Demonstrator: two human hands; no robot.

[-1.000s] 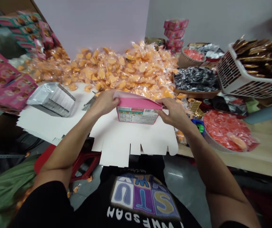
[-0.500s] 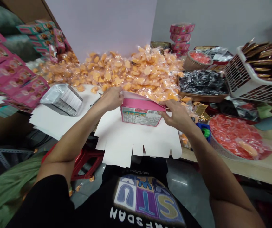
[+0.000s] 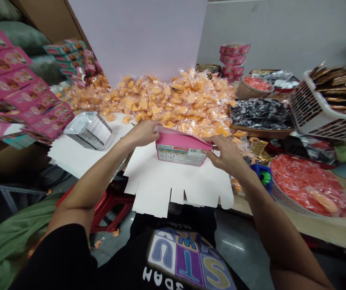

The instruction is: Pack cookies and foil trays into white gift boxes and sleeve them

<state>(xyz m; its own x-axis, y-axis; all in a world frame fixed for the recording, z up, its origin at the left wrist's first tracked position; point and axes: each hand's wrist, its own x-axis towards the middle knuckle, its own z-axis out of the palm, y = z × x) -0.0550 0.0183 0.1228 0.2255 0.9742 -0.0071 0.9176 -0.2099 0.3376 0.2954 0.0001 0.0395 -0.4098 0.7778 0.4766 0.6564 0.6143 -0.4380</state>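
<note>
A pink cardboard box [image 3: 181, 155] stands upright on white unfolded box blanks [image 3: 157, 183] in front of me, its printed side facing me. The pink top flap slants over it, with a strip of its pale underside showing. My left hand [image 3: 145, 133] grips the box's upper left corner, fingers curled behind it. At the upper right corner my right hand [image 3: 226, 153] pinches the flap and edge between thumb and fingers. Some fingertips of both hands are hidden behind the box.
A heap of wrapped orange pieces [image 3: 167, 98] lies behind the box. Left are a stack of silvery packets [image 3: 90, 131] and piled pink boxes [image 3: 24, 86]. To the right are a basket of red packets [image 3: 307, 183], black packets [image 3: 260, 114] and a white basket [image 3: 327, 104].
The top flap has come down a little, with less of its pale inside showing. Both hands keep their hold on the box. The whole view has shifted slightly.
</note>
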